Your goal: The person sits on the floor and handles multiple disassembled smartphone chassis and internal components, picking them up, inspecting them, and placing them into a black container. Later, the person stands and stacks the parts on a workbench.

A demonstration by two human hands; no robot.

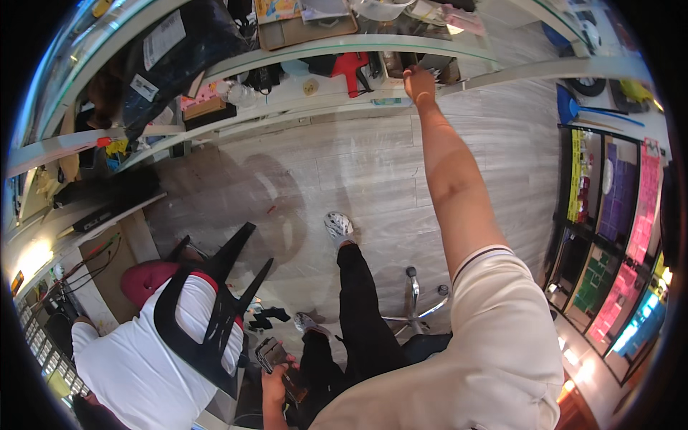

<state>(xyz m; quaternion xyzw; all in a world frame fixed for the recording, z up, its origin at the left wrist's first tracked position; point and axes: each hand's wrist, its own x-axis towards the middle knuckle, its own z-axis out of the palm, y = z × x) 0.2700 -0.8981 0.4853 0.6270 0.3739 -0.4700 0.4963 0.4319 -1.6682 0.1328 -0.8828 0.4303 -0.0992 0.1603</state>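
Note:
My right hand (420, 85) reaches far forward to a small open box (395, 70) on a low shelf beneath a glass counter top. Its fingers are bent at the box's edge; whether they hold anything cannot be made out. Just left of that hand lies a red and black object (350, 72). Low in the picture, near my dark trousers, my left hand (275, 379) grips several flat, phone-like items (273, 355) and a brown case (294, 386).
A person in a white shirt (145, 371) sits at the left in a black chair (215, 322). A wheeled chair base (413, 312) stands near my legs. Black shelving (579, 234) with colourful packets lines the right side.

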